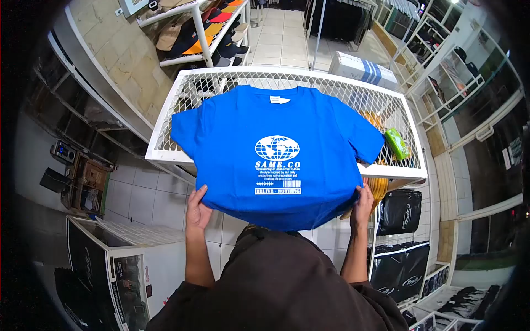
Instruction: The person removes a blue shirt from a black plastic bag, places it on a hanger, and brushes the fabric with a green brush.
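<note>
A blue T-shirt [226, 138] with a white globe print and lettering lies front side up over a white mesh-topped table [182, 83]. Its neck points away from me, and both sleeves are spread out. The lower part hangs past the table's near edge towards my body. My left hand [199, 208] grips the shirt's lower left side, thumb on top. On the opposite side, my right hand [363, 204] pinches the lower right edge. The fingers under the cloth are partly hidden.
A bright green packet [396, 143] rests on the mesh at the right. Behind the table stands a white box with blue stripes [361, 69]. Caps fill a white shelf [201, 33] at the back left. Black packages [400, 212] hang at the right, and a white cabinet [132, 259] stands at the left.
</note>
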